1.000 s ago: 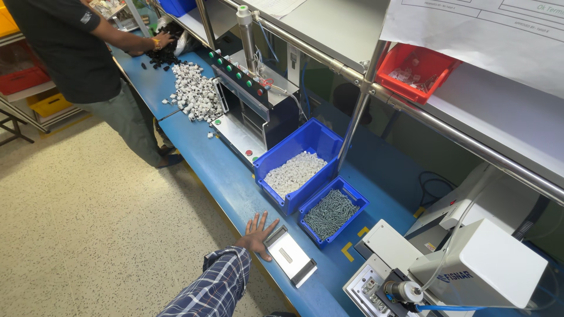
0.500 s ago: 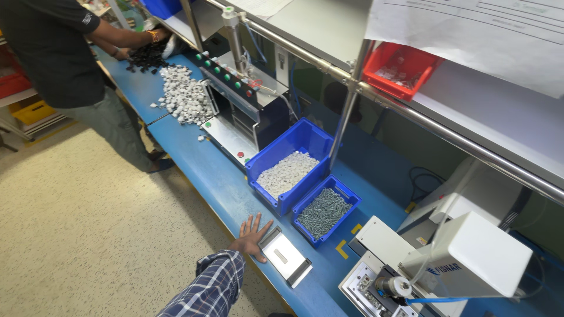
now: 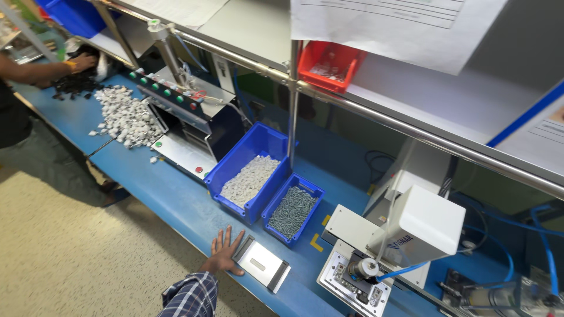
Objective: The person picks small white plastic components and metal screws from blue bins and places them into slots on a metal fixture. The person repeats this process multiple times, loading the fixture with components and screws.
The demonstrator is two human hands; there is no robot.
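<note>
Far to the left, a co-worker's hand (image 3: 82, 61) was busy in a pile of small black parts (image 3: 73, 87) at the end of the long blue table (image 3: 170, 199). Just right of that lay a heap of small white plastic pieces (image 3: 124, 117), touching the edge of a grey machine with a sloped panel of green and red buttons (image 3: 188, 126).

Your left hand (image 3: 224, 253) rested flat on the table near its front edge, palm down, fingers (image 3: 227, 238) spread wide and released, grasping nothing. Its checked sleeve (image 3: 189, 296) ran in from below. Just beside your hand, touching or nearly touching the thumb side, lay a flat rectangular silver metal plate with dark end strips (image 3: 261, 264).

Behind the plate stood a large blue plastic bin of white pieces (image 3: 249, 176) and, right next to it, a smaller blue bin of grey metal screws (image 3: 292, 208). Further right sat a white boxy press unit on a metal base (image 3: 411, 229). A red bin (image 3: 326, 61) sat on the shelf above. Your right hand was out of sight.
</note>
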